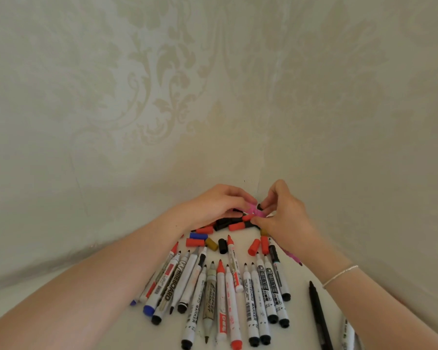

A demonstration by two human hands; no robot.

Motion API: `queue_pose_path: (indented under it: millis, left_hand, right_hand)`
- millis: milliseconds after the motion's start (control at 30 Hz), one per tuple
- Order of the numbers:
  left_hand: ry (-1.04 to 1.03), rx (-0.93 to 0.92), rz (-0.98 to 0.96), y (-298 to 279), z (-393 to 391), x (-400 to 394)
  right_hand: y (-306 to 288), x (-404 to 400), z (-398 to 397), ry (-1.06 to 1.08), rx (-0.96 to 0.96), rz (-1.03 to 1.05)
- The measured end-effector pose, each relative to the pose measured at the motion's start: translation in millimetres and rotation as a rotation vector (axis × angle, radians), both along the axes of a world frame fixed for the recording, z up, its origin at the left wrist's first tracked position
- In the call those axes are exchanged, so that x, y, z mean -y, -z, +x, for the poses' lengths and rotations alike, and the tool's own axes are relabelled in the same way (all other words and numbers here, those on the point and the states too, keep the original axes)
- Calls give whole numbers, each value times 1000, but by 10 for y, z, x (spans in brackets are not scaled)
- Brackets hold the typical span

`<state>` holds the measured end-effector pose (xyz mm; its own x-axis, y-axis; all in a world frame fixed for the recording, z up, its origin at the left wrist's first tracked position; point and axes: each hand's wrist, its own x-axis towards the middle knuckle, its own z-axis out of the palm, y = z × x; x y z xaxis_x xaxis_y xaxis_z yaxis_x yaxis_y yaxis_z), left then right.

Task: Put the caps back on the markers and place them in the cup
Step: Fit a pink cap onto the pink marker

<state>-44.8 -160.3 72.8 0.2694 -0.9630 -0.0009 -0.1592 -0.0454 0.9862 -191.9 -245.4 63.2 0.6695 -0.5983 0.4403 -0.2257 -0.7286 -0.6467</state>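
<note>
Both hands work at the far end of the pile. Right hand has curled fingers pinching a small pink cap; a pink marker sticks out below the same hand, hold unclear. Left hand is curled just beside it, fingertips at the pink cap; what it grips is hidden. Loose caps, red and black, lie right under both hands. Uncapped markers fan out nearer the person, tips mostly pointing toward the hands. Black pen lies apart, under the right forearm. Cup not in view. To do well: probably match cap colour to marker, line the cap up straight with the tip, push until seated.
</note>
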Motion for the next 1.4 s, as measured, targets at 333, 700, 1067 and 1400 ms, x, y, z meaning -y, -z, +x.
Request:
queue_pose_path:
  millis: [333, 700, 1067, 1400]
  left_hand:
    - [51, 390, 164, -93, -153, -3]
    - [-118, 507, 33, -109, -110, -22]
    - [-13, 530, 79, -208, -64, -66]
    - [16, 376, 62, -251, -68, -100]
  right_hand:
    - [134, -52, 19, -27, 39, -142]
    - [-72, 13, -77, -44, -445, 41]
    - [52, -30, -89, -28, -292, -36]
    - [-108, -71, -30, -44, -301, -91]
